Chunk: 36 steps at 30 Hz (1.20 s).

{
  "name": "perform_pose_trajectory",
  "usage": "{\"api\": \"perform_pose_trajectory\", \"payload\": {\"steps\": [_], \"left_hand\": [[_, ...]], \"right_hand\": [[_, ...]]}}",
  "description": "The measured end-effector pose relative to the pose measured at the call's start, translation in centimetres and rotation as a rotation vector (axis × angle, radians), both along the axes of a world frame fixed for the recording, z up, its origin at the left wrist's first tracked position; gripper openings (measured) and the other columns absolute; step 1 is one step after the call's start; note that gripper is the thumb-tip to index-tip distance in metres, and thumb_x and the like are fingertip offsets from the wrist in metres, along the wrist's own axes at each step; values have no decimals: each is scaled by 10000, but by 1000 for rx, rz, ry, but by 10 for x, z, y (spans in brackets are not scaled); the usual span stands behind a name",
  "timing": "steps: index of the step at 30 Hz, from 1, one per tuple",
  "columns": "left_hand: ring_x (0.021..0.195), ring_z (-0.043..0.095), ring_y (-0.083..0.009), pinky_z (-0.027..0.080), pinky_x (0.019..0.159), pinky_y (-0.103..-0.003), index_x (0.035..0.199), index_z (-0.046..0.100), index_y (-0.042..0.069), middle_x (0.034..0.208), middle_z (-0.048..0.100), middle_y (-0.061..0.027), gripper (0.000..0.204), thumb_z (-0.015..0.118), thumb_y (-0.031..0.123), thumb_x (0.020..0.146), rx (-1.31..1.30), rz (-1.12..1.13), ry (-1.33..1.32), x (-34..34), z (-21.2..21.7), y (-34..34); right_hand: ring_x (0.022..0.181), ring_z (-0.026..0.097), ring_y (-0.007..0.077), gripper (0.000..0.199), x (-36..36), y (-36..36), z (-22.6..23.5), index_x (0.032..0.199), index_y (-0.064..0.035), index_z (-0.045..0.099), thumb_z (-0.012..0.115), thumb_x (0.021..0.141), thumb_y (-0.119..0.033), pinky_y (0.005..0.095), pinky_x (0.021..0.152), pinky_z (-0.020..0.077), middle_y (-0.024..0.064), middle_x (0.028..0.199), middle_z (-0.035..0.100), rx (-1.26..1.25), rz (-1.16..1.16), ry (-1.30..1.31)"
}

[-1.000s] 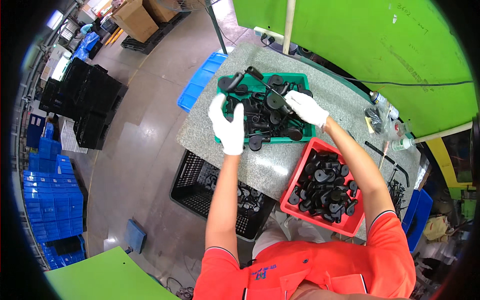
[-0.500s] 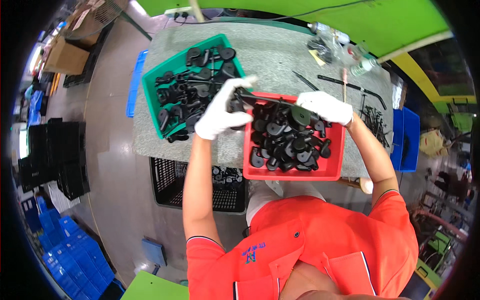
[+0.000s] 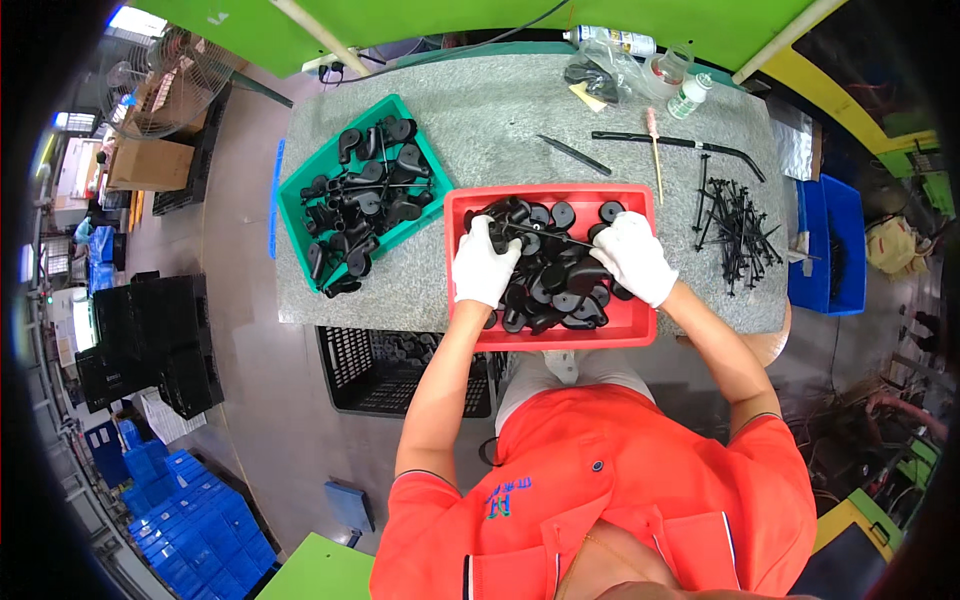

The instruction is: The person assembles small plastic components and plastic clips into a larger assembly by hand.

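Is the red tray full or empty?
Partly full: black parts lie heaped in the red tray, but some bare red bottom shows.

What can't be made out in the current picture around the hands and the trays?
All in the head view:
Thin rod: its right end, hidden by the right hand.
Left hand: its exact grip, lost among the black parts.
Red tray: much of its floor, covered by the heaped parts.
Black crate: part of its inside, blocked by the table.
Blue bin: its contents, too dark and small.
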<state>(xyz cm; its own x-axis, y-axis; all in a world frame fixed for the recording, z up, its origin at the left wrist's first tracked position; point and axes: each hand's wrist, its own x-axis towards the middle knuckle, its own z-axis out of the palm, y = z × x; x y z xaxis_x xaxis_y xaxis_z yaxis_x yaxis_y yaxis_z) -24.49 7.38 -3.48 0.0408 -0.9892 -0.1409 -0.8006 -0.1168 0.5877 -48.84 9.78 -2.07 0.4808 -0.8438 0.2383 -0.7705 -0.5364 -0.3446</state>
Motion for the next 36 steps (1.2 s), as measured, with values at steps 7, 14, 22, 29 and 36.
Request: {"api": "perform_pose_trajectory", "payload": {"steps": [7, 14, 22, 29, 36], "left_hand": [[913, 573, -350, 464, 806, -438, 1155, 528, 53, 1024, 587, -159, 561, 716, 383, 741, -90, -69, -130, -7, 6, 6], [851, 592, -339, 472, 761, -428, 1011, 598, 50, 935, 619, -169, 369, 707, 284, 747, -310, 37, 126, -14, -18, 5], [736, 547, -121, 455, 684, -279, 908, 588, 30, 816, 601, -22, 294, 723, 260, 785, 33, 184, 751, -30, -7, -3], [587, 513, -69, 404, 550, -244, 730, 587, 33, 627, 573, -3, 201, 693, 191, 796, -21, 44, 751, -40, -9, -4], [598, 537, -76, 428, 568, -243, 797, 572, 20, 655, 596, -19, 185, 697, 156, 793, -155, -25, 806, -45, 4, 0]], "right_hand": [[751, 476, 316, 156, -5, 8, -18, 775, -89, 558, 647, 776, -218, 421, 735, 375, 119, 731, 470, -73, -100, -116], [810, 506, 297, 192, 0, 11, -5, 799, -91, 564, 696, 719, -206, 403, 810, 393, 91, 738, 512, -192, -45, 40], [750, 496, 281, 207, 8, 11, -12, 801, -91, 553, 703, 705, -198, 415, 788, 402, 78, 687, 479, -256, -118, 79], [759, 568, 252, 260, 4, -14, -30, 799, -71, 612, 540, 874, -309, 364, 718, 445, 75, 731, 593, 433, -65, -341], [538, 509, 72, 351, 19, -33, -34, 828, -44, 632, 523, 928, -363, 220, 504, 397, 12, 595, 568, 1537, -96, -1150]]}}
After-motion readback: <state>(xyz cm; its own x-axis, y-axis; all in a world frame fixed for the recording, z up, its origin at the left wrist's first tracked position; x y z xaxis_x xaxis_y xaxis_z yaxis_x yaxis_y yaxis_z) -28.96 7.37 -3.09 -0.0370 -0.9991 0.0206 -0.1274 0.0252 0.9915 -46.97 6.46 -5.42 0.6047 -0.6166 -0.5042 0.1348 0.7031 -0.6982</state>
